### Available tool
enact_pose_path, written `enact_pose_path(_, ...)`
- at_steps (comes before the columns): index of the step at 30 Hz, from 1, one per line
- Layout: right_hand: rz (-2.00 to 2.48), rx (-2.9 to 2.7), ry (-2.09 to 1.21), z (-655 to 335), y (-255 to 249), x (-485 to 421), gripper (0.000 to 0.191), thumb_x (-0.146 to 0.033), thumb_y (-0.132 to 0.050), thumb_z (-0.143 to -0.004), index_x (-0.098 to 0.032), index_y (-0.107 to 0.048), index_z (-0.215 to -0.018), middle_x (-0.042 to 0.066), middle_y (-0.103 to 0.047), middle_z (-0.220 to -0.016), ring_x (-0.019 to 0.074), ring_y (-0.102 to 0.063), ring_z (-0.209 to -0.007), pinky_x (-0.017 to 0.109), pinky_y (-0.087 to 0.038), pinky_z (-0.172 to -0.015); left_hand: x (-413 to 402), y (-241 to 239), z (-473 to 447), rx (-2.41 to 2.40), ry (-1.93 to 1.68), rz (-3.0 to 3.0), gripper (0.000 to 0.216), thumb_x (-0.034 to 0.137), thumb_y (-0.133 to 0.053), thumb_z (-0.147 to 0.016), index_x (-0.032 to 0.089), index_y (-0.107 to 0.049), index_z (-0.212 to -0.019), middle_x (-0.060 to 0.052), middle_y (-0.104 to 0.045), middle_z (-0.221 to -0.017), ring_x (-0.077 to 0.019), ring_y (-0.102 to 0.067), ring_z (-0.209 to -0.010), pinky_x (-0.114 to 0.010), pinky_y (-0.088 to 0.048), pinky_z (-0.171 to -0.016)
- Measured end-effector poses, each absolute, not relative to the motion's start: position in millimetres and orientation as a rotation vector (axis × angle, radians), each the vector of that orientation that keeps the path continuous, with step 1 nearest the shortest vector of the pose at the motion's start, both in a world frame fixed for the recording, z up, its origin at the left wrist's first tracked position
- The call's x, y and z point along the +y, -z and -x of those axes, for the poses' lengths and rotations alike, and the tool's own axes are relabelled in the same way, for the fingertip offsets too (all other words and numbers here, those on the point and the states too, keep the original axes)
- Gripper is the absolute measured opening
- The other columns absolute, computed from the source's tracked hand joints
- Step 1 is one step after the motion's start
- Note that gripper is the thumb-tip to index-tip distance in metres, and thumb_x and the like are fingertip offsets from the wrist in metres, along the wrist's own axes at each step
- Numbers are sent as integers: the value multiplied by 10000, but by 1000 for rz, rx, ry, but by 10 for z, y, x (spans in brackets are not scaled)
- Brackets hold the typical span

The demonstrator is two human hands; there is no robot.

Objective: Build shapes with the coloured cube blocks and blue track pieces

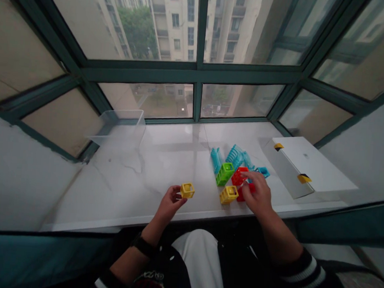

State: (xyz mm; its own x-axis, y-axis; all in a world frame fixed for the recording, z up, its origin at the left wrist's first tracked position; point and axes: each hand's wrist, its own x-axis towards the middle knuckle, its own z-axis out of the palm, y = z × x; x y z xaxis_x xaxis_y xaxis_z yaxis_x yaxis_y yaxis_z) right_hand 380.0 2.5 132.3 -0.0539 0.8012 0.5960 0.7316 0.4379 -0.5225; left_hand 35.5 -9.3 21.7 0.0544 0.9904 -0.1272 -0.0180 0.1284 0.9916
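Note:
My left hand [169, 206] is closed on a small yellow cube-shaped block [187, 190] with open frame sides, held near the front edge of the white sill. Over the cluster on the right is my right hand [259, 193], thumb and forefinger apart at the red blocks [239, 176]; its other fingers are partly hidden. Whether its fingertips touch the red plastic I cannot tell. Beside them, a second yellow block [229, 194] lies to the left of the right hand. A green block [225, 174] stands behind it. Light-blue ribbed plastic pieces [235, 156] lie at the back of the cluster.
A clear plastic bin [127, 133] stands at the back left of the marble-patterned sill [158, 159]. At the right is a white box [312, 165] with yellow-and-black tabs. Green-framed windows [198, 76] close off the back and both sides.

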Motion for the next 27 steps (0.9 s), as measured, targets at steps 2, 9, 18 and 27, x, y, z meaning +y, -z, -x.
enact_pose_path(2, 1203, -1873, -144, -3619, -1397, 70, 315, -206, -544, -923, -283, -690, -1192, 88, -705, -1130, 327, -642, -1130, 581, -515, -1040, -130, -371, -365, 1181, -1123, -1094, 617, 509, -864, -718, 223, -547, -1164, -77, -711, -1147, -195, -705, -928, -344, -574, -825)
enact_pose_path(9, 856, -2145, -378, -2999, -1507, 60, 388, -201, -617, -965, -311, -632, -1337, 97, -625, -1333, 280, -611, -1234, 503, -553, -1033, -205, -820, -546, 999, -1188, -1062, 593, 425, -895, -737, 239, -546, -1179, -74, -703, -1192, -207, -712, -982, -366, -568, -890)
enact_pose_path(18, 829, -2135, -518, -2795, -1388, 2, 474, -214, -711, -933, -338, -611, -1379, 91, -597, -1360, 255, -627, -1242, 447, -582, -1032, -269, -994, -698, 933, -1187, -1093, 561, 405, -885, -753, 250, -547, -1173, -57, -698, -1150, -212, -704, -988, -377, -578, -902)
enact_pose_path(27, 841, -2067, -548, -2822, -1333, -16, 473, -167, -697, -890, -305, -578, -1326, 84, -661, -1307, 259, -655, -1221, 467, -565, -1039, -299, -938, -750, 997, -1176, -1193, 553, 402, -874, -764, 255, -557, -1192, -54, -698, -1131, -216, -712, -981, -382, -583, -894)
